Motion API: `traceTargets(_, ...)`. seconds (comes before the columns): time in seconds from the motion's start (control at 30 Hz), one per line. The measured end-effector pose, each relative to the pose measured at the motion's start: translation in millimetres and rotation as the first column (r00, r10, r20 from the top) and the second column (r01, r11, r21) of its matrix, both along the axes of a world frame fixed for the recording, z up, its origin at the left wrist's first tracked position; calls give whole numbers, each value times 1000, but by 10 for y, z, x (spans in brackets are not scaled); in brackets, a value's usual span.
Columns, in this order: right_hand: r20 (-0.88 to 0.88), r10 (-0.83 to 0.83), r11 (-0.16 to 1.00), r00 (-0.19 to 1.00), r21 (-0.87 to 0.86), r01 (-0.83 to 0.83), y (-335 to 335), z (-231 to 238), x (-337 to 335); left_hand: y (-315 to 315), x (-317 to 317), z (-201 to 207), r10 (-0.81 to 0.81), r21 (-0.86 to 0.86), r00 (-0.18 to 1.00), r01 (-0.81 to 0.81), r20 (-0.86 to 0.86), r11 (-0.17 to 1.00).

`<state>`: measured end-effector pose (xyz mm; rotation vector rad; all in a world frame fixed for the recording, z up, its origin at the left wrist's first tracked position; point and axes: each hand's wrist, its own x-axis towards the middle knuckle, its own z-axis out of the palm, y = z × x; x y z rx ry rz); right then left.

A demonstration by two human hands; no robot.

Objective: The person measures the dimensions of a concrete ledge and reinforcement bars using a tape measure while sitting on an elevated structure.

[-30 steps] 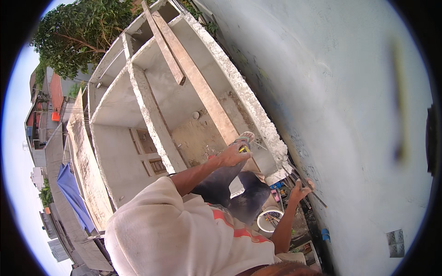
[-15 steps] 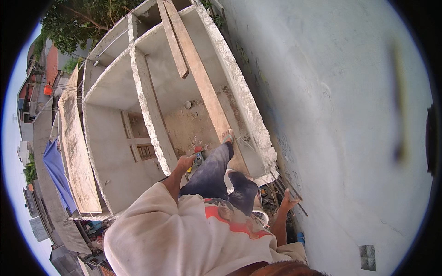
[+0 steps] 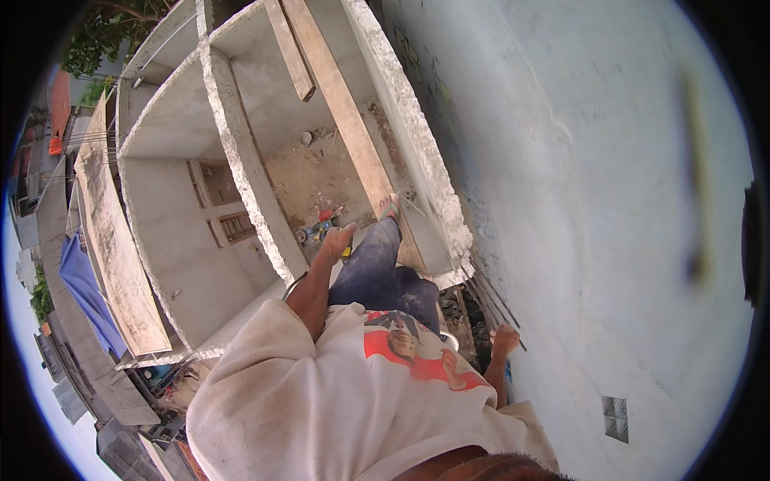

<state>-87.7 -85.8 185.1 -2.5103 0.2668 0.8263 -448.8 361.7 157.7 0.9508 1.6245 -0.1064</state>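
Observation:
My left hand [image 3: 340,238] is closed in front of my left hip, around something with a yellow part [image 3: 346,252] showing beside the fingers. A thin dark curved piece [image 3: 296,285] shows beyond that forearm; whether it joins the yellow part I cannot tell. My right hand [image 3: 504,340] hangs out to the right with its fingers curled in, nothing visible in it. It is near several thin rods [image 3: 493,301] beside the pale wall [image 3: 593,208]. One sandalled foot [image 3: 389,206] stands on a long wooden plank [image 3: 345,120] high above the floor.
Rough-topped concrete walls [image 3: 233,152] surround the open room below. A shorter wooden beam [image 3: 290,52] lies beside the plank. Far below are a bucket [image 3: 305,138] and a red item [image 3: 326,215] on the debris-strewn floor [image 3: 313,176]. A blue tarp [image 3: 88,289] hangs at left.
My body has moved forward along the plank. The left hand has swung forward with the yellow-parted thing in it. The right hand's fingers, spread before, have curled in.

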Motion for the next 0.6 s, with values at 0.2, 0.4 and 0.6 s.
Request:
traceTargets(0.2, -30, 393, 820, 919, -442, -365, -1071, -719, 754, 506, 867, -202, -70, 154, 996, 61, 55, 986)
traceTargets(0.4, -196, 625, 413, 755, -737, -534, -652, -622, 480, 1010, 609, -162, -62, 201, 997, 68, -36, 977)
traceTargets(0.6, 53, 336, 774, 940, -585, -244, 116, -358, 59, 1778, 96, -146, 136, 145, 987, -123, -85, 982)
